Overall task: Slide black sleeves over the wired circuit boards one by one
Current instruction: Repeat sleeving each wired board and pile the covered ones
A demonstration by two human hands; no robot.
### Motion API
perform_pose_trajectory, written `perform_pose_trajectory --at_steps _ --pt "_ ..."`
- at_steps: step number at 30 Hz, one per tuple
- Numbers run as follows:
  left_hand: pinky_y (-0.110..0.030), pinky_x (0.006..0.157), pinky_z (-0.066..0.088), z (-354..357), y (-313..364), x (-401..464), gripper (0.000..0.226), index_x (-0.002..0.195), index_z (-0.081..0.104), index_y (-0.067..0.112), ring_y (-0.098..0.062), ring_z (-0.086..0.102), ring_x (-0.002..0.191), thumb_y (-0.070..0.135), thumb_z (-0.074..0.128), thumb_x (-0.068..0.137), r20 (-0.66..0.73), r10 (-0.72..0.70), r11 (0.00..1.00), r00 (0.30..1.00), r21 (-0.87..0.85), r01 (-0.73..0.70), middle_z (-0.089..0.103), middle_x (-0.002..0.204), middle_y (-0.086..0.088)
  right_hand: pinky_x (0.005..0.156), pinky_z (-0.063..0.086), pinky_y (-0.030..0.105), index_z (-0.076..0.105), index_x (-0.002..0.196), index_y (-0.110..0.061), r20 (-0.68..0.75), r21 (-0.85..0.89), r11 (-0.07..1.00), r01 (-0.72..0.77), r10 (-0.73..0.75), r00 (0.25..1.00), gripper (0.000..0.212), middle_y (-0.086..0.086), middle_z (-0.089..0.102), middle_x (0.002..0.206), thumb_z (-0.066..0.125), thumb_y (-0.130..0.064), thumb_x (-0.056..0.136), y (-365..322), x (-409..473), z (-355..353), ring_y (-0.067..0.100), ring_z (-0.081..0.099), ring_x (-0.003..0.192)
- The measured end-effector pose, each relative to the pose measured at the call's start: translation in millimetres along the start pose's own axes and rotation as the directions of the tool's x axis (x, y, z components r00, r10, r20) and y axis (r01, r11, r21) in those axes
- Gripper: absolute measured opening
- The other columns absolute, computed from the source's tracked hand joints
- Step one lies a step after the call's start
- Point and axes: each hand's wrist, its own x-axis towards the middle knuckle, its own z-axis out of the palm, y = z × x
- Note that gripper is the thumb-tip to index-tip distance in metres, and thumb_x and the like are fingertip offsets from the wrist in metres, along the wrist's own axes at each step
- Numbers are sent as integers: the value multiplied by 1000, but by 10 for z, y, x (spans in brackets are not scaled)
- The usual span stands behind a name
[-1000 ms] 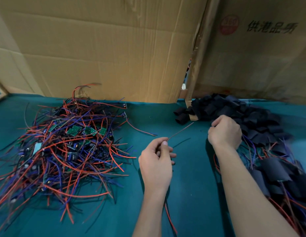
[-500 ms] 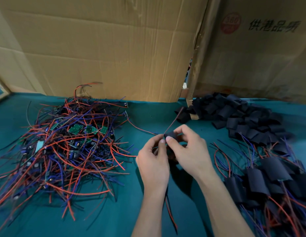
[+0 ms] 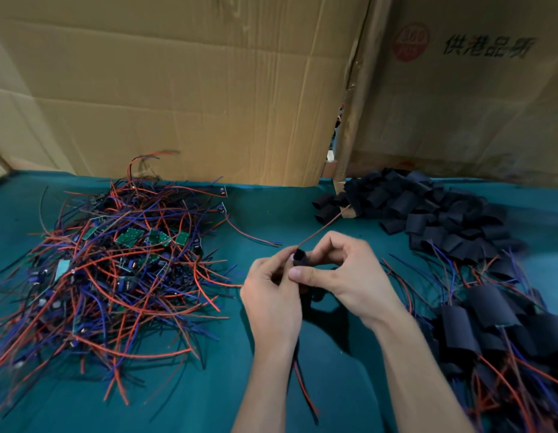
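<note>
item: black sleeve (image 3: 299, 257), one short dark tube, matte, its open end facing up; located centre of frame, just right of middle, above the teal table cover (image 3: 177, 401).
held by: right hand (image 3: 343, 276), thumb and curled fingers pinching the sleeve from the right; left hand (image 3: 271, 295), fingertips curled in and pinching at the sleeve's left side, where a thin red wire (image 3: 323, 228) comes out and runs up and right. red and dark wires (image 3: 304, 392) hang below the left wrist toward the bottom edge. the board itself is hidden between the fingers.
stock, left of frame: tangled heap of wired circuit boards (image 3: 115, 264), small green boards with red, blue and black leads.
stock, upper right: pile of loose black sleeves (image 3: 427, 207), flattened short tubes.
lower right: sleeved boards (image 3: 490, 317), black covers with red and blue leads sticking out.
backdrop: cardboard box walls (image 3: 209, 89) across the top, the right one bearing a red round stamp and dark printed characters.
</note>
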Motion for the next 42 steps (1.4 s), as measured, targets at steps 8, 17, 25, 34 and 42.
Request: perform_pose_trajectory --at_steps 8,17,25,34,42 --pt "-31 53 58 67 -34 -22 22 88 77 31 -14 73 67 12 66 94 51 -82 989 995 -122 88 71 86 -6 50 53 20 76 88 -16 -635 429 856 290 57 771 15 -5 75 71 84 -21 76 -83 34 -407 7 65 60" --pt "-25 55 56 78 -44 -30 20 90 78 23 -14 74 74 8 66 93 103 -58 990 993 -124 71 69 86 -5 52 56 22 68 84 -14 -728 369 872 321 57 684 18 -7 71 64 84 -22 79 -81 90 -155 5 63 56" --pt "-29 60 60 49 0 -18 22 101 79 24 -16 74 73 9 66 92 148 -63 985 987 -153 86 77 88 2 51 55 22 69 81 -9 -395 415 908 63 117 911 15 1 73 67 83 -2 81 -53 60 222 11 66 57" --pt "-21 65 55 48 16 -60 21 96 72 27 -9 71 65 23 76 76 340 -36 999 940 -23 47 75 78 10 47 49 18 65 78 -11 -625 588 771 243 243 742 18 -4 71 62 80 -1 83 -35 92 -158 6 64 53" --pt "-30 74 58 37 3 -21 12 82 77 18 -11 70 68 6 78 81 259 -23 997 966 -68 42 76 75 5 51 54 23 71 84 -6 -530 315 944 100 87 844 15 3 74 70 85 -7 80 40 86 -30 13 67 63"
